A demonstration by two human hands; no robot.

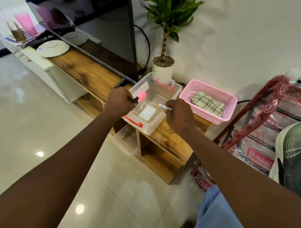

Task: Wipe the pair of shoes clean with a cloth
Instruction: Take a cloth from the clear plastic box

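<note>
I judge this as pre-wipe setup: my left hand (119,100) is curled round a small black piece (135,100) and my right hand (179,114) pinches a white marker-like pen (164,107), hands apart over the clear plastic box (166,86). Next I'd need both freed, then reach right to the checked cloth (208,104) folded in the pink basket (231,100); a sneaker (297,154) lies at far right. TV (107,29) and potted plant (163,68) crowd the back, so come in from above/front.
</note>
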